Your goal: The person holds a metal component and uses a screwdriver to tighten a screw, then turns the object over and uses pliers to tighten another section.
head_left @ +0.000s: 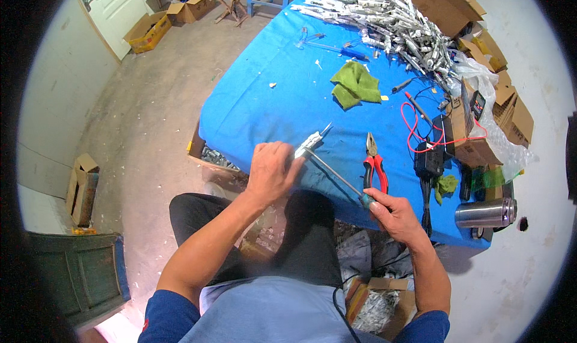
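My left hand grips a small white and silver metal part at the near edge of the blue-covered table. My right hand holds a screwdriver by its teal handle, and the long shaft runs up-left so its tip meets the part. Red-handled pliers lie on the cloth just right of the shaft.
A big heap of similar white metal parts fills the table's far side. A green rag, a black meter with red leads, a steel flask and cardboard boxes sit to the right. More boxes stand on the floor.
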The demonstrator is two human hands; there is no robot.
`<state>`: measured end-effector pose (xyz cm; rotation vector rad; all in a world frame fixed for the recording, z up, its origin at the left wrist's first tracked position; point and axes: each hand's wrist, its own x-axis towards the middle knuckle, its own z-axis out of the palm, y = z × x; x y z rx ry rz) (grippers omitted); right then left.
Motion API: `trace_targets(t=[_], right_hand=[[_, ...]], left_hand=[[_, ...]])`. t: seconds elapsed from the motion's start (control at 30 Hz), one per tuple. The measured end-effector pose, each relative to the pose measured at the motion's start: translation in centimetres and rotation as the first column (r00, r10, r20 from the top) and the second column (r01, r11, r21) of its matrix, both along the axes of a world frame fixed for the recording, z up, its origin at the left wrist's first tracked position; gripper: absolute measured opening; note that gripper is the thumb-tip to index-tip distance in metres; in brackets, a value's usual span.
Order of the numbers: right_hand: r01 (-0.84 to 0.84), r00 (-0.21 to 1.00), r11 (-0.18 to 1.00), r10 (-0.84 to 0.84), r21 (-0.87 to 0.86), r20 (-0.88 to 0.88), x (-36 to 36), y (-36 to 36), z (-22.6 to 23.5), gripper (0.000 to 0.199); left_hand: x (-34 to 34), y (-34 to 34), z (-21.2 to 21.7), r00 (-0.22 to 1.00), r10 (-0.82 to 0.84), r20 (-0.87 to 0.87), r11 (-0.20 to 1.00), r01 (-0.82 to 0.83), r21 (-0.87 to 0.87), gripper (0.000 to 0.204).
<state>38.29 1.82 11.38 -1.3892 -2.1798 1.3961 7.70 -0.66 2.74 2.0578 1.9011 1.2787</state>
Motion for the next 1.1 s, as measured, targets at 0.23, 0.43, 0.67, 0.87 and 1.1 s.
trace_targets(t=[0.23, 0.43, 0.67, 0.87, 1.1], right_hand=[[-0.25, 0.965, 0.783, 0.158, 0.57, 0.207, -1.3, -1.5, 1.2, 0.039], [-0.235, 0.972, 0.867, 0.213, 0.439, 0.101, -0.4, 0.2, 0.7, 0.038], [-0.081, 0.996, 0.995, 0.078, 0.066, 0.041, -0.6, 0.3, 0.6, 0.035], [-0.205, 0.972, 0.876, 0.13, 0.436, 0.194, -1.6, -1.6, 0.6, 0.041], [-0.247, 0.968, 0.827, 0.19, 0.504, 0.163, -1.1, -0.8, 0.4, 0.044]], left_hand=[[0.1, -0.2, 0.3, 1.0, 0.013, -0.017, 1.0, -0.013, -0.012, 0.024], [0.3, -0.2, 0.1, 1.0, 0.014, 0.021, 1.0, -0.014, -0.011, 0.023], [0.1, -0.2, 0.2, 1.0, 0.011, 0.005, 0.999, -0.01, -0.045, 0.023], [0.0, -0.1, -0.1, 1.0, 0.019, -0.014, 0.999, -0.019, -0.035, 0.021], [0.3, -0.1, -0.4, 0.999, 0.038, -0.018, 0.999, -0.038, 0.014, 0.022]])
